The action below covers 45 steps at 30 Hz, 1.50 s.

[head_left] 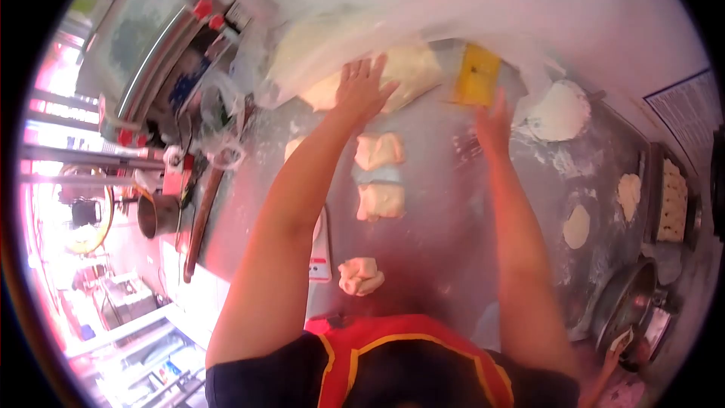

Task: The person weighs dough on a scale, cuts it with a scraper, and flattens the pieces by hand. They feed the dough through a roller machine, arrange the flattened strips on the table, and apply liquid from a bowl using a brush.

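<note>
On plastic-draped dough (414,78), spread left fingers (364,72), by yellow scraper (476,74), parted right fingers (499,103) (blurred), flour (563,113) nearby.

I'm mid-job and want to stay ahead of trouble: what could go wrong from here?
The loose plastic sheet lies over part of the large dough by the left hand, so it might stick or get caught. The right hand is at the yellow scraper; its grip is unclear, so the scraper could slip. The small dough lump sits close to the red apron and could be brushed.
</note>
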{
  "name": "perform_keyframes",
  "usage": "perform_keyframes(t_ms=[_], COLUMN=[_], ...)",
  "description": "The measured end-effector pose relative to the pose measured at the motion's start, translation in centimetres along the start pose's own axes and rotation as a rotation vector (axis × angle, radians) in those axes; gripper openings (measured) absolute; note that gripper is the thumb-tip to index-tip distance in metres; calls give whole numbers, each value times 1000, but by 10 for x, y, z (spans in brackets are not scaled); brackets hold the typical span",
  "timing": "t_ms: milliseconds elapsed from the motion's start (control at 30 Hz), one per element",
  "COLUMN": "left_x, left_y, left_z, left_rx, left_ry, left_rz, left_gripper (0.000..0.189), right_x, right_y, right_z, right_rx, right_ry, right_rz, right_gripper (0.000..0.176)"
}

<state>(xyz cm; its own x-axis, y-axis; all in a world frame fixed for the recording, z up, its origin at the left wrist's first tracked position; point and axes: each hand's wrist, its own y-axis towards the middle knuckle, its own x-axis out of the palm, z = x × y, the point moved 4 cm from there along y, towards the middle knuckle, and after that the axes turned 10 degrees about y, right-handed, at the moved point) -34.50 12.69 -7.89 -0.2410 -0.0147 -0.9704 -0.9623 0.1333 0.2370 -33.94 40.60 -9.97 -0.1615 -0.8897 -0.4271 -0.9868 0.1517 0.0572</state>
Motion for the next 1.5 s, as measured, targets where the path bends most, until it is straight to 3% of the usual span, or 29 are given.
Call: perform_keyframes(t_ms=[100,200,233,367,433,500,600,633,700,767,867,900,967,1067,1133,1200,1233,1267,1333,1367,1400,1433,1467,1500], left_x=[0,-44,-59,-111,-98,-87,-70,-70,-75,-66,-89,-89,-84,-75,-75,-99,-96,-99,-82,-76,-88,-65,-62,-58], left_y=[20,-14,-32,-152,-243,-332,-427,-439,-450,-450,-447,-455,-466,-489,-500,-494,-495,-497,-509,-511,-504,-513,-517,-519], left_z=[-20,-51,-55,-90,-124,-144,-136,-123,-99,-92,-86,-92,-103,-161,-208,-243,-270,-290,-335,-350,-347,-365,-373,-380], left_rx=[171,-452,-411,-344,-479,-725,-942,-990,-991,-975,-1101,-1180,-1306,-886,-836,-1096,-1122,-1076,-1227,-1278,-1369,-1314,-1359,-1263], left_ry=[-89,-1217,-1140,-850,-475,-231,-407,-545,-759,-861,-1398,-1568,-1910,-2176,-2258,-1961,-1880,-1867,-1649,-1694,-1775,-1863,-1778,-1735], left_rz=[-393,-83,-98,-33,236,246,-11,-145,-145,-302,-307,-219,-44,11,44,259,395,417,329,294,230,242,251,295], left_gripper=[61,54,52,43,38,32,28,28,29,30,32,33,36,31,29,25,21,19,18,18,21,28,29,29], right_x=[-2,3,5,36,63,99,142,156,178,171,166,168,180,204,218,222,219,205,179,165,150,133,116,98], right_y=[-69,-153,-178,-255,-276,-291,-298,-300,-305,-317,-332,-334,-341,-363,-376,-377,-378,-378,-374,-373,-371,-370,-370,-370], right_z=[-22,-30,-36,-53,-57,-52,-37,-30,-22,-58,-85,-90,-104,-168,-195,-198,-197,-204,-188,-178,-165,-150,-139,-130], right_rx=[-77,-156,-193,66,175,252,220,323,532,477,536,583,462,395,384,122,2,-69,-335,-461,-490,-516,-541,-508], right_ry=[85,137,152,272,394,564,512,476,381,371,509,581,551,590,612,442,349,296,155,71,-7,-89,-173,-180], right_rz=[-113,-221,-259,-611,-759,-853,-812,-900,-1070,-955,-907,-904,-984,-1036,-1055,-1048,-1024,-952,-771,-680,-604,-535,-468,-430], right_gripper=[56,44,40,33,32,33,33,34,35,35,35,36,39,42,43,44,44,45,46,47,49,51,53,55])
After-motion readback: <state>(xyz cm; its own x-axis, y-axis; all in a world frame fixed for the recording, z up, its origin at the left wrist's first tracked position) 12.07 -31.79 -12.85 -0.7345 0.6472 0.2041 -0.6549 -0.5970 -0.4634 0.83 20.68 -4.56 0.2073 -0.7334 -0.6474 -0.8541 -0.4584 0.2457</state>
